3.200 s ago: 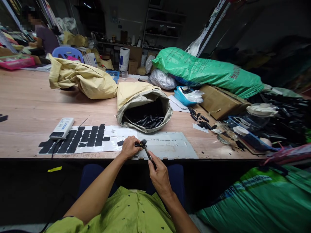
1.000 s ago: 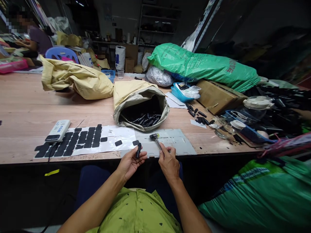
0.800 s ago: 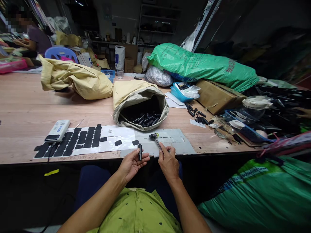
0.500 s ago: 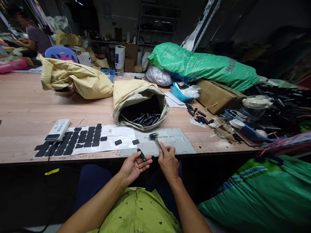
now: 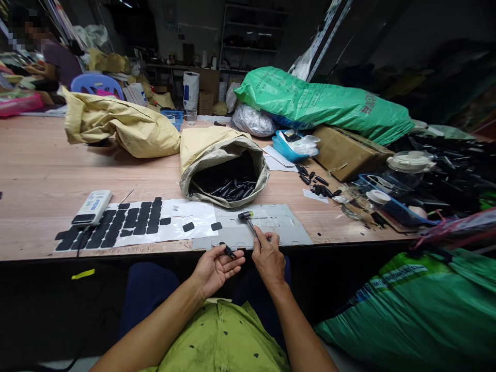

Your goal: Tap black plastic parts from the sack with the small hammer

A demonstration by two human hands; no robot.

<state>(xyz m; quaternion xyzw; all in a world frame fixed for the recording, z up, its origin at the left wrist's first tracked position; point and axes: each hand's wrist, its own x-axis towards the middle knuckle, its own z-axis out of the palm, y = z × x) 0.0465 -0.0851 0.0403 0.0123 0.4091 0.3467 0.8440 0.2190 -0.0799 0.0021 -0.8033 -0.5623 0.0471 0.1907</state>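
In the left hand [image 5: 215, 268] we see a small black piece [image 5: 228, 251], pinched between the thumb and the fingers just in front of the desk's near edge; the palm is turned up and the other fingers are loosely extended. The right hand [image 5: 269, 258], near it on the right, is closed around the handle of a small hammer [image 5: 251, 226], whose head points away over the grey sheet [image 5: 284, 225] on the desk [image 5: 155, 178]; we cannot tell whether the head touches that sheet. To the left we have a white sheet [image 5: 201, 209] with black rounded patches [image 5: 143, 219] mostly in rows, and a white device [image 5: 95, 206] at its left part. Beyond the sheets an open sack [image 5: 213, 142] lies on its side, its mouth towards us, with black parts [image 5: 236, 191] inside. Farther right we see loose black parts [image 5: 320, 190] near a cardboard box [image 5: 344, 150], with a green bag [image 5: 318, 101] above and behind.
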